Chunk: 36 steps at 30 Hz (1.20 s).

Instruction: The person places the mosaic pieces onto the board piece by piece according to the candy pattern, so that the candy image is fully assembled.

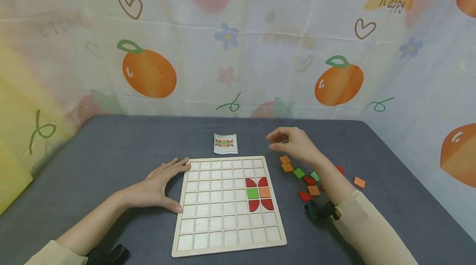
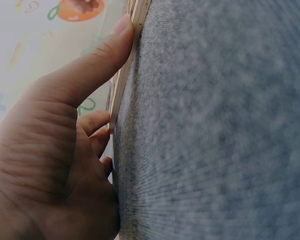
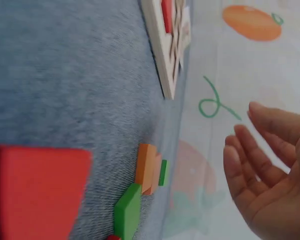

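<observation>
A wooden grid board (image 1: pixel 208 211) lies on the dark table. Near its right side sit a green square (image 1: pixel 253 193), an orange square (image 1: pixel 264 192) and several red quarter-round pieces (image 1: pixel 254 205). My left hand (image 1: pixel 160 184) rests against the board's left edge, thumb and fingers spread; in the left wrist view the thumb touches the board's side (image 2: pixel 122 90). Raised above the table, past the board's far right corner, is my right hand (image 1: pixel 295 144). Its fingers are loosely bent, and the right wrist view shows nothing between the fingertips (image 3: pixel 255 107).
Loose pieces lie right of the board, among them an orange square (image 1: pixel 287 167), a green square (image 1: pixel 298 173) and a red piece (image 1: pixel 305 196). One orange piece (image 1: pixel 359 182) lies farther right. A small pattern card (image 1: pixel 225 144) lies behind the board. A printed curtain (image 1: pixel 245 70) hangs behind the table.
</observation>
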Tool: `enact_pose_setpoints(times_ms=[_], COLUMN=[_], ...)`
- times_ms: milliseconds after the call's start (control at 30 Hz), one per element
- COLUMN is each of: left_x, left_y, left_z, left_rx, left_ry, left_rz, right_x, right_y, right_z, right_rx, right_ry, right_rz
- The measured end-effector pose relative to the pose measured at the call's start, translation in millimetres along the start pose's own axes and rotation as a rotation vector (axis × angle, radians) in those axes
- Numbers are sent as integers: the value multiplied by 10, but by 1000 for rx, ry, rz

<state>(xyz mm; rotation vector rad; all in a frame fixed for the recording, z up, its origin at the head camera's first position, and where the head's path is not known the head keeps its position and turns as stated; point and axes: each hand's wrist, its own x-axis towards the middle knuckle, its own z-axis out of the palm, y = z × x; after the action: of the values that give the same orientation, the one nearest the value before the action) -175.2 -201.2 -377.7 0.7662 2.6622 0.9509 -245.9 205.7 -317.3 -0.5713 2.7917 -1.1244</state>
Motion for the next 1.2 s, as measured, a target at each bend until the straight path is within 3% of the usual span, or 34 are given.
enact_pose_setpoints(times_ms=[300, 600, 933, 1200], left_x=[-1, 3, 7, -7], left_y=[-11, -10, 5, 23], left_z=[7, 4, -11, -12], left_rx=[-3, 0, 1, -5], left_ry=[1, 6, -3, -7], left_rz=[4, 6, -4, -8], right_x=[228, 425, 518, 493], right_y=[53, 126, 235, 329], right_z=[-37, 7, 17, 7], right_rx=[23, 74, 59, 35], right_ry=[55, 33, -74, -118], right_rz=[166, 246, 329, 333])
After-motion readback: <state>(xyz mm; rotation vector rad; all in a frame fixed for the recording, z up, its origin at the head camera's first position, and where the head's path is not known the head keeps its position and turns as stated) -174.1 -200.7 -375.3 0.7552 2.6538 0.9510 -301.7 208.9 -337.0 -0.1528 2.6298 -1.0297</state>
